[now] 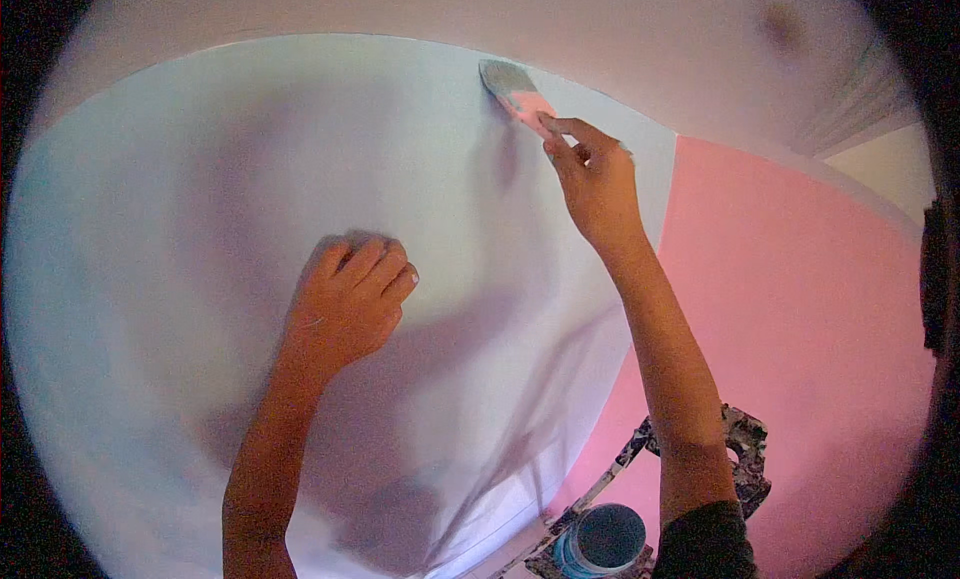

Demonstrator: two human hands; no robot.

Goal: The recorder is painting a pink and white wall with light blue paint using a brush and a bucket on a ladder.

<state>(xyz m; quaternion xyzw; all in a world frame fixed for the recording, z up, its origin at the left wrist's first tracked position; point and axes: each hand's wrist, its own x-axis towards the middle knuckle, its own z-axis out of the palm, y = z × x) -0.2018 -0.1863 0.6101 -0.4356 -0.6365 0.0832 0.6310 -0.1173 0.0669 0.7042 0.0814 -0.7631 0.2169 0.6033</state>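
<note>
Head view: the right grip (595, 179) pinches the paintbrush (515, 89) by its handle, bristles ahead at the pale wall's (430, 169) top edge, likely for control. The left grip (355, 291) curls below-left, perhaps bracing; whether closed, I cannot tell.

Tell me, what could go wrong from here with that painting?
The brush in the right hand is right by the edge of the ceiling, so a small slip could smear it. The left hand, fingers curled, is close to or against the pale wall; if that paint is wet, it might smudge. The bucket sits by a paint-spattered frame; a bump there might tip it.
</note>
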